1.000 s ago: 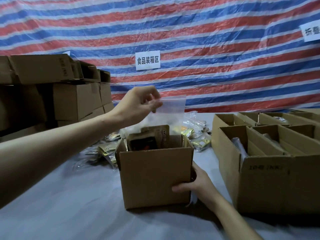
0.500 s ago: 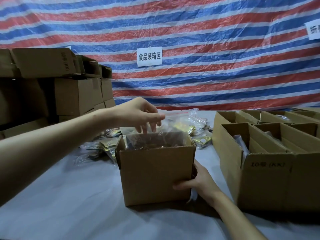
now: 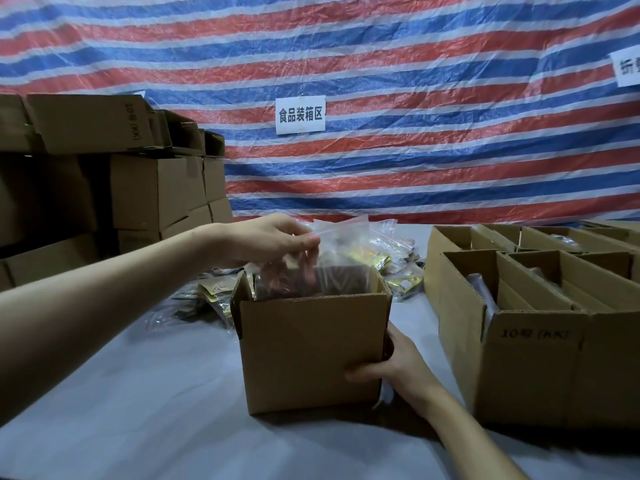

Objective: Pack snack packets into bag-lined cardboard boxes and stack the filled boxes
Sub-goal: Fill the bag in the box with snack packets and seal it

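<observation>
While the small brown cardboard box (image 3: 311, 351) stood mid-surface, closer to the near edge than the far one, the left hand (image 3: 270, 242) pinched the top of the clear zip-top plastic bag (image 3: 343, 237) lining it, fingers curled on the film just above the box mouth. Right hand (image 3: 394, 370) gripped the box's lower right corner, thumb on the front face, fingers round the side, steadying it. Dark snack packets (image 3: 332, 280) sat inside the bag, down in the box; count unreadable. Box flaps were open.

Pile of loose snack packets (image 3: 401, 271) lay behind the box toward the far edge of the pale grey cloth-covered surface (image 3: 138, 420). Open brown cardboard boxes (image 3: 519, 344) lined the right edge. Closed brown cardboard boxes (image 3: 156, 192) were stacked at the left edge.

Step in hand, as judged: settling or closing the liner bag on a loaded box. Whether the zip was sealed could not be told. Next move likely called for pushing the bag top below the rim and folding the flaps shut with both hands, then carrying the box to the left stack. Risk: film caught between flaps.
</observation>
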### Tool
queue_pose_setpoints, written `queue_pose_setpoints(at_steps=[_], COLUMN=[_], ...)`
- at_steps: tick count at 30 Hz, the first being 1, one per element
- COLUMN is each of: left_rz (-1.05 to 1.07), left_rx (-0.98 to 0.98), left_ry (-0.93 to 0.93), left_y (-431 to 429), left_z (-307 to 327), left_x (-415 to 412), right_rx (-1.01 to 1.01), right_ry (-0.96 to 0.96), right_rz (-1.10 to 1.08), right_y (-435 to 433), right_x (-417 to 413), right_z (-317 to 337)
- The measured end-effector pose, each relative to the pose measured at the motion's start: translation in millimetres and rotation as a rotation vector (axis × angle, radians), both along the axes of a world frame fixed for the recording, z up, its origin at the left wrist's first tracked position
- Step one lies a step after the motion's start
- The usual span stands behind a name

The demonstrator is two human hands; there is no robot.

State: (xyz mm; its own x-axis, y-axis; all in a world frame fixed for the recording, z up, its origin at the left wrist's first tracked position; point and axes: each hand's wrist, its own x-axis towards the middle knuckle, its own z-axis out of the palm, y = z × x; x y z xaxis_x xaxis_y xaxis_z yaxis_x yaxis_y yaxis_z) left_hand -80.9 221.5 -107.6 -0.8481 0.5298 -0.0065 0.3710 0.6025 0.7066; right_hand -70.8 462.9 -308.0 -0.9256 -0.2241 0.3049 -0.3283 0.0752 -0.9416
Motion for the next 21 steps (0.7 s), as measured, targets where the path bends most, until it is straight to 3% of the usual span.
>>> queue_pose_setpoints(at_steps=[3, 7, 12, 16, 21], left_rz=[0.027, -0.090, -0.142, 0.015, 0.204], left_rx=[-0.046, -0.060, -0.082, -0.141, -0.387], left_ry=[0.224, 0.331, 0.116, -0.019, -0.053], left_y=[1, 3, 11, 17, 32], left_z=[0, -5, -17, -21, -32], left_x=[-4, -1, -1, -7, -15], right_rx=[-0.008, -0.019, -0.006, 0.004, 0.013], right_ry=[-0.018, -0.017, 0.002, 0.012, 0.023], right_rz=[0.010, 0.019, 0.020, 0.003, 0.000], right_y=[0, 0, 0, 1, 1], right_x=[-1, -1, 1, 1, 2], right_z=[0, 0, 0, 0, 0])
